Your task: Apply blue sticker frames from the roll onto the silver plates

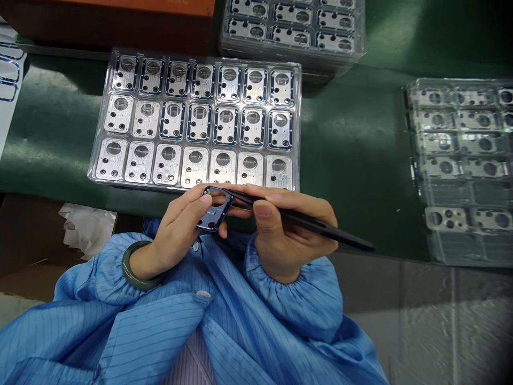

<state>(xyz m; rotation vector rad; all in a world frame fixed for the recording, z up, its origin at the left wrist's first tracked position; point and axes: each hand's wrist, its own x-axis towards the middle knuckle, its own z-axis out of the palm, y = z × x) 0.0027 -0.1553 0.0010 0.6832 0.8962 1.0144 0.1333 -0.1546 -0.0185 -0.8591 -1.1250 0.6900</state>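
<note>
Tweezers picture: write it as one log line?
left hand: holds blue plate | right hand: black tweezers at plate | nearby: tray of plates

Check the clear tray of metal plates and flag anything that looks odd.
In the clear plastic tray, the two leftmost silver metal plates of the middle row look odd: they are bare, while the blue-rimmed plates beside them fill the rest of that row.

Plastic trays [200,58] of metal plates [222,166] on a green mat [352,160]
</note>
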